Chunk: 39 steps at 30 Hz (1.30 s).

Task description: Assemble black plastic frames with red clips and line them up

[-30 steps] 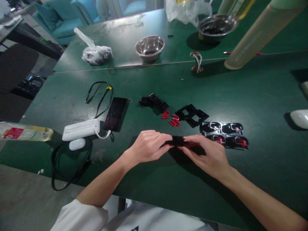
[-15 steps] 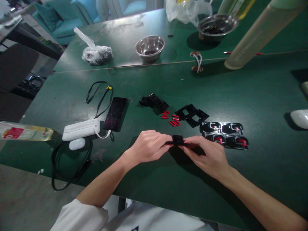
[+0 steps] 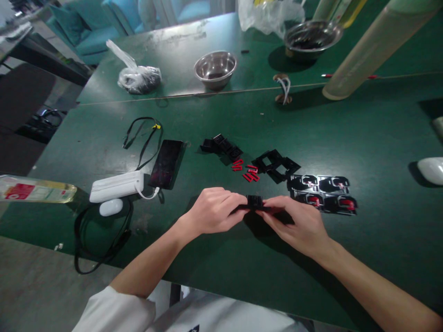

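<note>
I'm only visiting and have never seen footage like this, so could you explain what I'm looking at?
No machine is at work: these are a person's bare hands, filmed by one camera worn on the head, looking forward and down. The left hand and right hand together pinch a small black part over a green table; its details are too dark to make out. Just beyond the hands lie red pieces and black frames, with a phone off to the left and a metal bowl farther back.
</note>
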{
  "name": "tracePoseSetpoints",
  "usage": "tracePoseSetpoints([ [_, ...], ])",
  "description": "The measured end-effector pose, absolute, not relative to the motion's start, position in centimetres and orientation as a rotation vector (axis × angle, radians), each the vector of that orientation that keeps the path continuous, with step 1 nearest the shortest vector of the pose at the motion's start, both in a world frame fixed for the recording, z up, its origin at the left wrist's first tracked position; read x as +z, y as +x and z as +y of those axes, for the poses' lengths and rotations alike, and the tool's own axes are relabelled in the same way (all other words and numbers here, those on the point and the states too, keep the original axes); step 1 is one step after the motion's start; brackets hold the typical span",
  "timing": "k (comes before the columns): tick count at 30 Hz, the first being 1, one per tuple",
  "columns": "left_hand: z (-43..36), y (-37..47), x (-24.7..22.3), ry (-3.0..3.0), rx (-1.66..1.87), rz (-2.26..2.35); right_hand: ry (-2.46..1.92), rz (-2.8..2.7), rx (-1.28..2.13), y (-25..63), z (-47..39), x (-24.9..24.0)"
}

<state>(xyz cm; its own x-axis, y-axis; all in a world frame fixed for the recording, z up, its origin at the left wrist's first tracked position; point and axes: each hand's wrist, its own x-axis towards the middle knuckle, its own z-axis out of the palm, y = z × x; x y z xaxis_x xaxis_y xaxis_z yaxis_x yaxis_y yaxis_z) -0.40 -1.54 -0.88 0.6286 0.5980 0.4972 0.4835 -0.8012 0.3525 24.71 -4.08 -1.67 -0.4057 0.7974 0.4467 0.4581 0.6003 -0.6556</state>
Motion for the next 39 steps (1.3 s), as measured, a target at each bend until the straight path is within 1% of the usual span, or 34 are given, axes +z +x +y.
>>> tracePoseSetpoints([
  [16,-1.53,-0.22,-0.15,2.603,0.946,0.862,-0.919,-2.105,0.539,24.87,-3.90,-1.54],
  [22,-1.52,-0.24,-0.15,2.581,0.938,0.853,-0.877,-2.127,0.482,24.95,-3.85,-1.84],
  [30,-1.57,-0.26,-0.10,2.521,0.966,0.908,-0.863,-2.124,0.453,24.88,-3.96,-1.70],
  [39,-1.69,-0.25,-0.04,2.514,0.849,0.946,-0.873,-2.120,0.510,24.72,-3.92,-1.58],
])
